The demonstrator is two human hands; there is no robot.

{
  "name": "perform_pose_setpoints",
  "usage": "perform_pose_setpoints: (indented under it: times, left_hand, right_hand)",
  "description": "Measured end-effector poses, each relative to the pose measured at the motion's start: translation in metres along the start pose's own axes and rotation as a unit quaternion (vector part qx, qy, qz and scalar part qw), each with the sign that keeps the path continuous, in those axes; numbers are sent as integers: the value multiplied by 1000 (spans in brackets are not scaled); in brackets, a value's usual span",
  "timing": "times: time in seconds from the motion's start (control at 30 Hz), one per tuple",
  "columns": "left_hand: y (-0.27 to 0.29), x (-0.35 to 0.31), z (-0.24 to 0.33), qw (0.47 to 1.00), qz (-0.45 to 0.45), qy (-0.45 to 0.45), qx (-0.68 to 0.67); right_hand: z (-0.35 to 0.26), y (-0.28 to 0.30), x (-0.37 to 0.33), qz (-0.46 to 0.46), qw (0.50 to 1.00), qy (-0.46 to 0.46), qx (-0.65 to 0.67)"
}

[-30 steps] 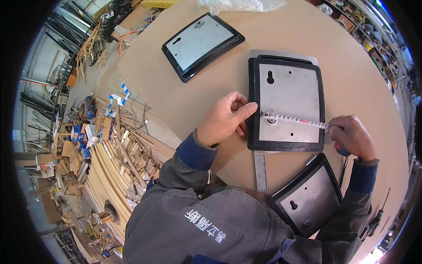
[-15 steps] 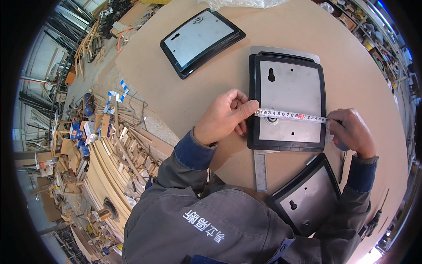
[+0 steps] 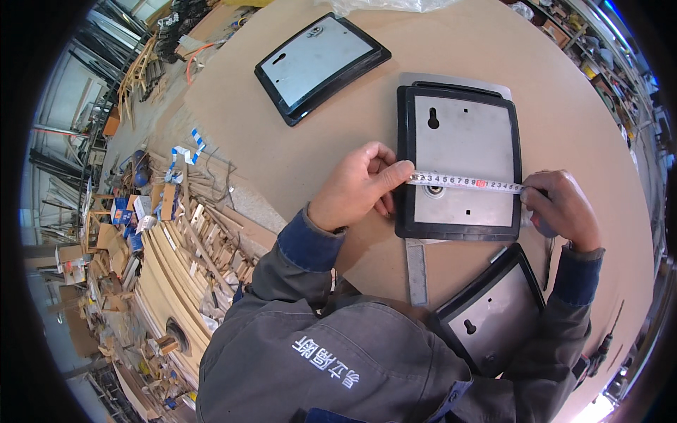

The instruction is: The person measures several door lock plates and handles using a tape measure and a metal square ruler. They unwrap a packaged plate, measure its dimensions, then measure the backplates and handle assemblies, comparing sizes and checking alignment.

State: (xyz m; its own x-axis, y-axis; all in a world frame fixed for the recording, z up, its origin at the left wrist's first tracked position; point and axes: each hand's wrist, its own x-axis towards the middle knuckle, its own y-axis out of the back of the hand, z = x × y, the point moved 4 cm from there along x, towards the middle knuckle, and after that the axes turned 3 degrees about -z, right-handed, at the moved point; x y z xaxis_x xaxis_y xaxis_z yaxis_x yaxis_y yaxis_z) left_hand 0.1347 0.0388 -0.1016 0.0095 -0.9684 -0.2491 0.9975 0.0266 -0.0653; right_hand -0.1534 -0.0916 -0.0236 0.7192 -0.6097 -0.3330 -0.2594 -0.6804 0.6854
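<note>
Since a second ago the tape blade point(image 3: 458, 180) has moved onto the left thumb. Black-framed panel's between the hands, long axis away from the wearer point(image 3: 465, 144); right hand point(image 3: 564, 208) pinches the blade by the right rim, left hand point(image 3: 358, 187) thumbs its tip, can't tell if pinched. Blade runs crosswise, both hands equally near.

White measuring tape point(image 3: 462, 180) flatter across the panel point(image 3: 469, 144) than a second ago, its end now at the left hand point(image 3: 356, 187)

The middle plate point(image 3: 462, 144) looks like smooth, dull metal, its black rim point(image 3: 458, 233) like plastic. The clear sheet point(image 3: 391, 5) up top is shiny plastic. The jacket point(image 3: 310, 381) at the bottom is matt cloth.
</note>
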Motion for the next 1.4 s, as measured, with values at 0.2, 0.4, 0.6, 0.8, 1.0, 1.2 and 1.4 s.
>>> perform_pose_setpoints:
  times: [0.2, 0.4, 0.6, 0.8, 1.0, 1.2, 1.4]
  left_hand:
    - [5, -1, 0, 1000, -13, 19, 3]
    - [5, 1, -4, 1000, -14, 21, 11]
    - [0, 0, 2, 1000, 19, 9, 21]
    - [-9, 0, 5, 993, 39, 9, 110]
    - [-11, -7, 14, 1000, -21, 9, -17]
    - [-4, -9, 8, 962, 12, -51, -267]
    - [14, -4, -2, 978, 63, -82, -183]
  right_hand:
    - [10, -2, -4, 47, 999, 12, 7]
    - [39, 5, -23, 145, 984, -50, 92]
    - [88, 14, -70, 200, 951, -160, 176]
    - [159, 13, -119, 281, 927, -223, 113]
    - [146, 21, -113, 373, 902, -176, -125]
    - [116, 52, -104, 423, 881, -166, -133]
    - [51, 15, -39, 261, 943, -134, 154]
